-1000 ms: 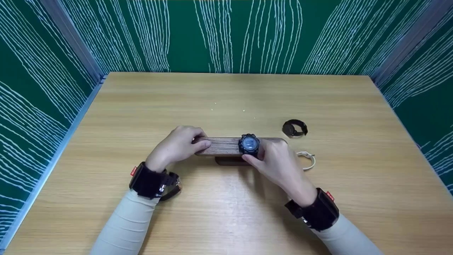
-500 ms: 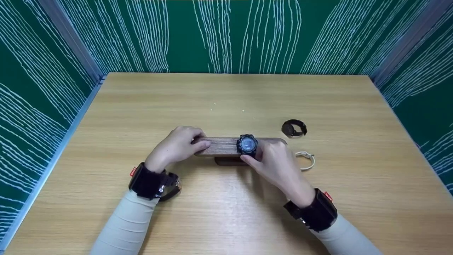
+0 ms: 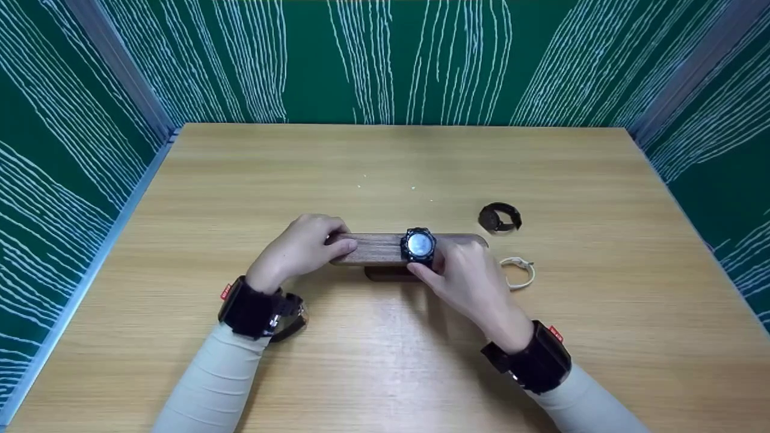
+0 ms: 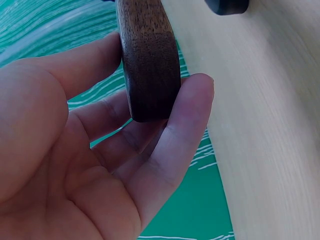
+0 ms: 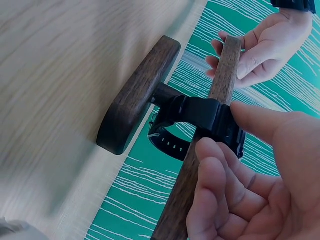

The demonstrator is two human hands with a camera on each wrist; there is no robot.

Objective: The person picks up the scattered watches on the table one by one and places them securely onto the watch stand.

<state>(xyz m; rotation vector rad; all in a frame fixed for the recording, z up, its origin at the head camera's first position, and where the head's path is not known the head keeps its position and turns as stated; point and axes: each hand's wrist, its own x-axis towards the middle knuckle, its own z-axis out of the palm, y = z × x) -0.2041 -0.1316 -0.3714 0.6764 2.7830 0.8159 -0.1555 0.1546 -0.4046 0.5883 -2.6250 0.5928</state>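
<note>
A dark wooden T-shaped watch stand (image 3: 379, 249) rises from its oblong base (image 5: 137, 97). My left hand (image 3: 304, 245) grips the left end of the top bar, thumb on one face and fingers round the other, as the left wrist view shows. A black digital watch (image 3: 420, 243) hangs around the bar near its middle, its strap (image 5: 170, 147) looping beneath with holes and buckle visible. With thumb and fingers, my right hand (image 3: 472, 279) pinches the watch case from its right side, covering part of the bar's right half in the head view.
A dark watch (image 3: 500, 218) lies on the wooden table (image 3: 240, 174) behind and right of the stand. Nearer, a white watch (image 3: 520, 273) lies beside my right hand, partly covered by it. Green walls with white lines stand at the back and sides.
The black digital watch has slid slightly left along the bar with my right hand, and its face looks brighter. My left hand stays on the bar's end.
</note>
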